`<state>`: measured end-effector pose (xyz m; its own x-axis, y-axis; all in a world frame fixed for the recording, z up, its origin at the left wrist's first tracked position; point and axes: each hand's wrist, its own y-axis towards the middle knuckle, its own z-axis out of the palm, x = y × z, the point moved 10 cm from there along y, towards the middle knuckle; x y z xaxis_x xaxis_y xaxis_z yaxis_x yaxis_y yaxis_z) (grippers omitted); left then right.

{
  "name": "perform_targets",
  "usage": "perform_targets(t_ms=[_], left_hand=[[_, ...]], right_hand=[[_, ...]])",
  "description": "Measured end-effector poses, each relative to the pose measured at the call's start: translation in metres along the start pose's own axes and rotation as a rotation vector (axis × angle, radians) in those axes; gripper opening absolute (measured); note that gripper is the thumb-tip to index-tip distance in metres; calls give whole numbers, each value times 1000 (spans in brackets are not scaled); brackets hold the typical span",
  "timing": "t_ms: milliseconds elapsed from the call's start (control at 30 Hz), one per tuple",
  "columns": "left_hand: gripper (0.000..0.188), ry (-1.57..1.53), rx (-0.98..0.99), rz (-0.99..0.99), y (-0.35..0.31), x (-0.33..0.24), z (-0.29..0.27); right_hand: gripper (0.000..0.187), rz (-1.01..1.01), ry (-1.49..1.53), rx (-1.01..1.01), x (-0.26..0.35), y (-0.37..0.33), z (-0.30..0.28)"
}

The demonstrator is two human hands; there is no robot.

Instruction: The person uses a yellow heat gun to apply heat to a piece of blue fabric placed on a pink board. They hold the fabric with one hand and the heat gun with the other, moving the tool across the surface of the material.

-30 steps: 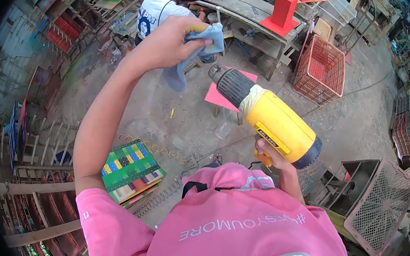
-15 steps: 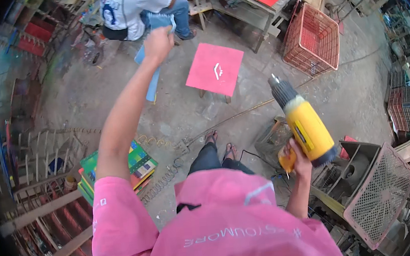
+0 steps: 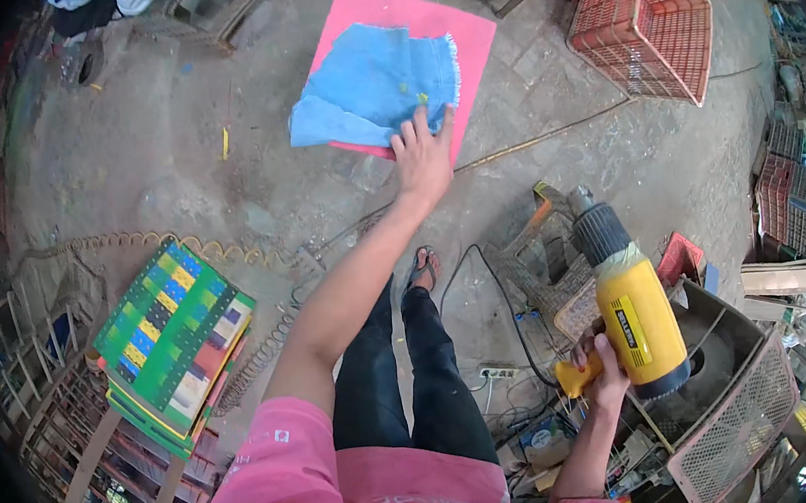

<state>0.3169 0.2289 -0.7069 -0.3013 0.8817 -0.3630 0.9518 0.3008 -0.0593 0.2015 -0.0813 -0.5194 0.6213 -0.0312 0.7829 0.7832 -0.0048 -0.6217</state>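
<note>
A light-blue piece of denim cloth (image 3: 371,83) with a frayed right edge lies over a pink square panel (image 3: 471,40) in front of me. My left hand (image 3: 425,163) reaches across to its lower right corner, fingers spread and resting on the fabric. My right hand (image 3: 600,368) is closed around the handle of a yellow heat gun (image 3: 638,317), off to the right. Its dark front end and metal nozzle point away from me, apart from the cloth. What supports the panel is hidden.
A red plastic crate (image 3: 640,25) stands at far right. Colourful stacked boards (image 3: 176,334) sit at left beside a coiled hose (image 3: 257,355). At lower right are a grey bin (image 3: 728,355) and a pink mesh basket (image 3: 736,428). A black cord (image 3: 507,304) crosses the floor near my feet.
The denim, hanging from my raised left hand before, now lies on the pink panel, and those fingers have spread. The heat gun stays in my right hand. My view has shifted.
</note>
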Motion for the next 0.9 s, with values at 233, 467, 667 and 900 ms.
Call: perform_targets(t_ms=[233,467,667,900], left_hand=[[68,-393,-204,-151,-36,24,-35],[50,-1131,-643,-744,-66,121,0],[46,-1337,-619,-1260,-79,150,15],[37,-1569,-490,-1319,-101,190,90]], right_hand=[[12,22,-351,211,28,70,103],[12,-60,-601,405,28,151,251],[12,-42,-871,463,11,194,312],[14,-24,-1019,437,11,202,333]])
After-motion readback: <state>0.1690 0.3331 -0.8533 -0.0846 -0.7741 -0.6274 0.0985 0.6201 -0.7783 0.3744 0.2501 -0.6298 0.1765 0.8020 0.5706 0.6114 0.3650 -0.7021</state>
